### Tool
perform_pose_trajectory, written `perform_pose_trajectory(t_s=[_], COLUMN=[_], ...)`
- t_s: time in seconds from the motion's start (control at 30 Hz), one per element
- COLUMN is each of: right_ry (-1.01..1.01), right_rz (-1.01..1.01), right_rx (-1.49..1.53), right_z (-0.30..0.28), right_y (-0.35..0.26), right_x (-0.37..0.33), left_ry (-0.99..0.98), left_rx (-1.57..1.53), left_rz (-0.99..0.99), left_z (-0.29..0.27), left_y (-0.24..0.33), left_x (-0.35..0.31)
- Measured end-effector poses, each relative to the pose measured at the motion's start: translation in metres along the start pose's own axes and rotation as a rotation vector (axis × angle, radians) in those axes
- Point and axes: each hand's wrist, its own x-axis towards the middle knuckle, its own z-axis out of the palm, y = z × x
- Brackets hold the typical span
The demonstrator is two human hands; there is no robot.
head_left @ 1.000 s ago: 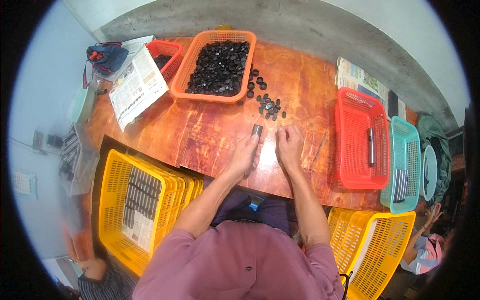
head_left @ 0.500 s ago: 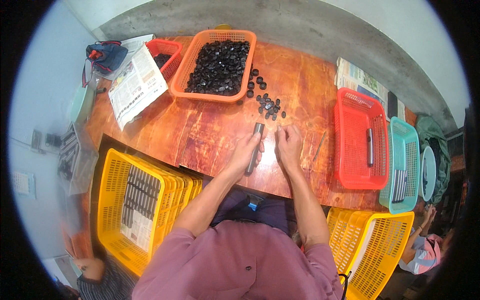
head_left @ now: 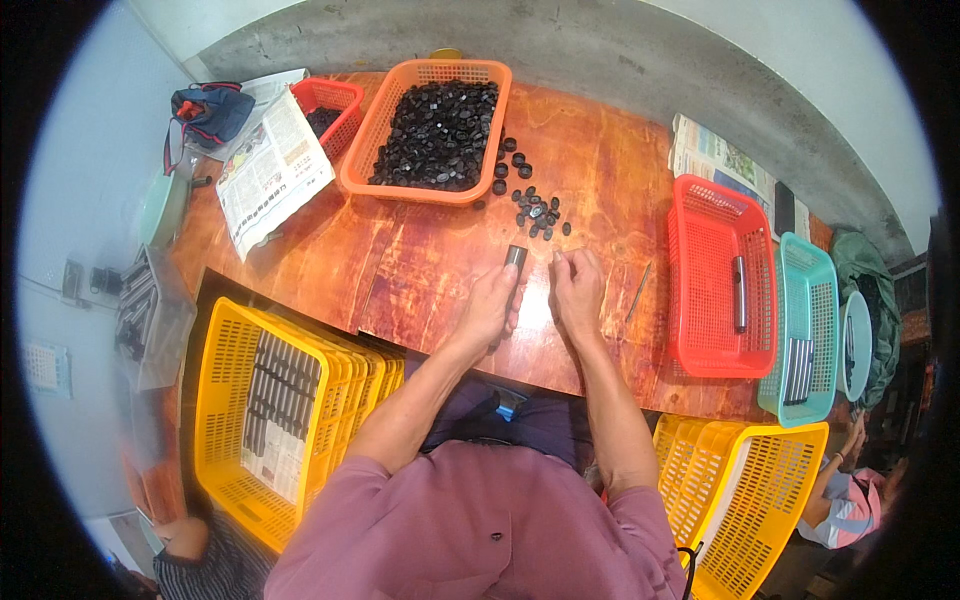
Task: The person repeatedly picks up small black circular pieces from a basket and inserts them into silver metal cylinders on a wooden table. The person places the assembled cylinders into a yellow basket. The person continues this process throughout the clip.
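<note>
My left hand [head_left: 489, 306] is wrapped around a dark grey tube [head_left: 517, 256]. Its far end pokes out past my fingers, and the rest is mostly covered by the hand. Just to the right, my right hand [head_left: 577, 287] is closed in a pinch above the table; whatever sits between thumb and fingers is too small or hidden to name. Beyond both hands lies a loose cluster of small black round caps [head_left: 537, 214], with a few larger black caps [head_left: 500, 187] behind it.
An orange basket [head_left: 430, 193] full of black caps stands at the back. To the right are a red basket [head_left: 724, 362] with one tube and a teal basket [head_left: 828, 300] with several. A thin rod [head_left: 638, 291] lies on the table [head_left: 420, 270]. Yellow crates [head_left: 322, 400] flank me.
My left hand has turned over the tube, hiding its near end, which showed before. The right hand has barely shifted and stays pinched.
</note>
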Motion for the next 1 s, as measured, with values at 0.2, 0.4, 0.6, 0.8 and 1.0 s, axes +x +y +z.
perform_pose_trajectory(t_s=[0.2, 0.4, 0.6, 0.8, 1.0], right_ry=[-0.009, -0.086, -0.209, -0.268, -0.257], right_rz=[0.001, 0.242, 0.314, 0.363, 0.373], right_rx=[-0.01, 0.417, 0.601, 0.645, 0.605], right_z=[0.0, -0.001, -0.008, -0.009, -0.014], right_y=[0.002, -0.008, -0.042, -0.033, -0.03], right_x=[0.0, -0.013, -0.025, -0.022, -0.02], left_ry=[-0.029, -0.055, -0.049, -0.08, -0.107], left_rx=[-0.085, -0.291, -0.241, -0.184, -0.235], left_rz=[0.017, 0.016, 0.107, 0.127, -0.013], left_z=[-0.003, -0.005, 0.001, -0.004, -0.005], left_y=[-0.006, -0.011, -0.01, -0.014, -0.014], left_x=[0.008, 0.008, 0.004, 0.004, 0.005])
